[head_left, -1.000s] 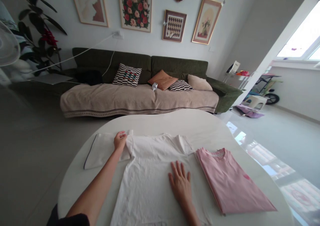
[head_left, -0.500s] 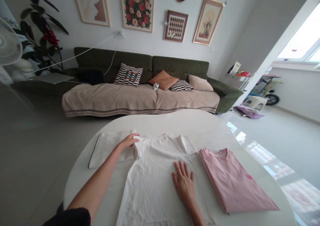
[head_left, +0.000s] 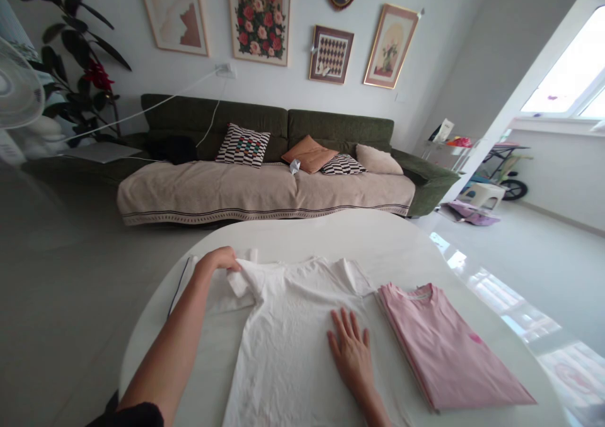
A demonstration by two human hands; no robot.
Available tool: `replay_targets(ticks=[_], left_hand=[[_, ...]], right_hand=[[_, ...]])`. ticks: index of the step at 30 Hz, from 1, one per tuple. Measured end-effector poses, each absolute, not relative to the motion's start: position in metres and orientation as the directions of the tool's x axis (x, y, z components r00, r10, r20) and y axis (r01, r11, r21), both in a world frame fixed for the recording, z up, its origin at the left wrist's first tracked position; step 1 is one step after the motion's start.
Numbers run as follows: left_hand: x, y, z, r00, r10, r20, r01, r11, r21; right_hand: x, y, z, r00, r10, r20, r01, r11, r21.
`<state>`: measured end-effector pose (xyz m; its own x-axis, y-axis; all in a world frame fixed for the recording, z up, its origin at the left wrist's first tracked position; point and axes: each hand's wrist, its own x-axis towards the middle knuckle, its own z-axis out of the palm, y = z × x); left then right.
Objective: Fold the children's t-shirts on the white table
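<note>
A white T-shirt (head_left: pixel 293 339) lies spread on the white table (head_left: pixel 340 225), its neck end away from me. My left hand (head_left: pixel 222 260) pinches the shirt's left sleeve and draws it out to the left, with the fingertips partly hidden. Flat on the right side of the shirt's body rests my right hand (head_left: pixel 351 348), fingers apart and holding nothing. Under and beside my left forearm is a folded white garment with a dark edge (head_left: pixel 215 294). To the right of the shirt lies a folded pink T-shirt (head_left: pixel 449 351).
Beyond the table stands a green sofa (head_left: pixel 340 121) with a beige cover (head_left: pixel 265 190) and several cushions. A fan (head_left: pixel 19 86) and a plant (head_left: pixel 78 48) are at the far left. A white stool (head_left: pixel 484 193) stands on the floor at right.
My left hand has closed on the white T-shirt's left sleeve and moved left, stretching the sleeve outward over the folded white garment. My right hand stays flat on the shirt.
</note>
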<state>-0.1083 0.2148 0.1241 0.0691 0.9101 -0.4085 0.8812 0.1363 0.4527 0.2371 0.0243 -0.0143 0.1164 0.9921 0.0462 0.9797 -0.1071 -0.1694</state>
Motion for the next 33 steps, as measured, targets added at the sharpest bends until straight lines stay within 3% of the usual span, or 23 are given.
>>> replay_targets(ticks=[5, 9, 12, 17, 24, 27, 33], left_hand=[[-0.103, 0.214, 0.115, -0.132, 0.971, -0.198, 0.937, 0.187, 0.296], [-0.038, 0.204, 0.085, 0.027, 0.998, -0.065, 0.948, -0.005, 0.318], [0.023, 0.19, 0.054, 0.192, 0.978, -0.087, 0.925, -0.15, 0.349], [0.069, 0.191, 0.014, 0.231, 0.956, -0.181, 0.929, -0.161, 0.334], [0.067, 0.223, 0.006, 0.278, 0.949, -0.146, 0.929, -0.227, 0.292], [0.067, 0.206, 0.009, 0.269, 0.958, -0.096, 0.935, -0.236, 0.264], [0.039, 0.115, -0.01, 0.323, 0.93, 0.177, 0.923, -0.351, 0.157]], right_hand=[[0.237, 0.025, -0.016, 0.115, 0.992, 0.052, 0.98, -0.105, -0.166], [0.238, 0.026, -0.019, 0.114, 0.992, 0.062, 0.981, -0.102, -0.164], [0.239, 0.026, -0.019, 0.105, 0.992, 0.065, 0.982, -0.093, -0.163], [0.24, 0.027, -0.021, 0.092, 0.994, 0.067, 0.985, -0.081, -0.151], [0.239, 0.027, -0.021, 0.094, 0.993, 0.065, 0.985, -0.084, -0.148], [0.24, 0.028, -0.02, 0.093, 0.993, 0.067, 0.986, -0.083, -0.143], [0.238, 0.028, -0.021, 0.087, 0.994, 0.066, 0.987, -0.077, -0.141]])
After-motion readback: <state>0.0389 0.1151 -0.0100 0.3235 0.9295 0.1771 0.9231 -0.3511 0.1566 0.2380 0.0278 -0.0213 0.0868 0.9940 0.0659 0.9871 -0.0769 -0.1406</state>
